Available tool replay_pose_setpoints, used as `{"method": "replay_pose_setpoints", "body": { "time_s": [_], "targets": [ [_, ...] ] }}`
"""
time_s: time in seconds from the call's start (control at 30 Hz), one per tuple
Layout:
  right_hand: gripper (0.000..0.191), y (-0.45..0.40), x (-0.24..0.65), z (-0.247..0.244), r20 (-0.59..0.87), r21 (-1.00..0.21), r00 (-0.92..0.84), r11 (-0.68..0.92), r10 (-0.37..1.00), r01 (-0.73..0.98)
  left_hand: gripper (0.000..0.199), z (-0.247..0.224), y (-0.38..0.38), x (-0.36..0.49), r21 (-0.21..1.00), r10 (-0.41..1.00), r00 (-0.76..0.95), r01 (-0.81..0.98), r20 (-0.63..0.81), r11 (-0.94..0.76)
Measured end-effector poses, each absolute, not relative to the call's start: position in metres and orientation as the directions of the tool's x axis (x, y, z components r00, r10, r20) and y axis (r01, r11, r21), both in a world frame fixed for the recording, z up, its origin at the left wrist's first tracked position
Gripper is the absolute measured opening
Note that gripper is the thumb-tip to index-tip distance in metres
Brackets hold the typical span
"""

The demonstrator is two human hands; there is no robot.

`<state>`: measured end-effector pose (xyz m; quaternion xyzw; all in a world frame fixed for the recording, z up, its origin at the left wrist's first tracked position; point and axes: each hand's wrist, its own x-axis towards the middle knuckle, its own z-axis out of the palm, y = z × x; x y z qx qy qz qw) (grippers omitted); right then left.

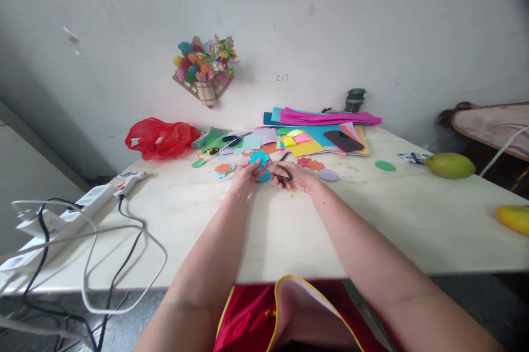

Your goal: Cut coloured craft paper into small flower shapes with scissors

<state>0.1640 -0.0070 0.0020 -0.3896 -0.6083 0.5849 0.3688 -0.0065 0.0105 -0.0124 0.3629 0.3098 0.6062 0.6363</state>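
In the middle of the table my left hand [244, 177] pinches a blue paper flower [258, 159] with a scalloped edge. My right hand [300, 177] is closed around dark-handled scissors [282, 174], whose blades point up and left at the flower's right side. Whether the blades touch the paper is too small to tell. Just below the flower lies a blue paper piece [264, 176], partly behind my left fingers. Orange and red paper flowers [316, 166] and a lilac paper circle [328, 174] lie to the right of my right hand. More cut flowers [223, 168] lie left of my left hand.
Coloured paper sheets [318, 134], a phone [344, 141] and a second pair of scissors [235, 139] lie at the back. A red plastic bag [159, 137] sits at back left. Power strips [68, 220] with cables occupy the left; a green-yellow mango [450, 166] lies right.
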Motion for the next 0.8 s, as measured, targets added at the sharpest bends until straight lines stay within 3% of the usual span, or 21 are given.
{"method": "replay_pose_setpoints", "body": {
  "time_s": [0.8],
  "targets": [
    [0.034, -0.0092, 0.1627, 0.0045, -0.018, -0.999, -0.421, 0.0, 0.907, 0.045, 0.016, -0.0078, 0.0085, -0.0094, 0.846, 0.998, 0.067, -0.533, 0.021, 0.018]
  ]
}}
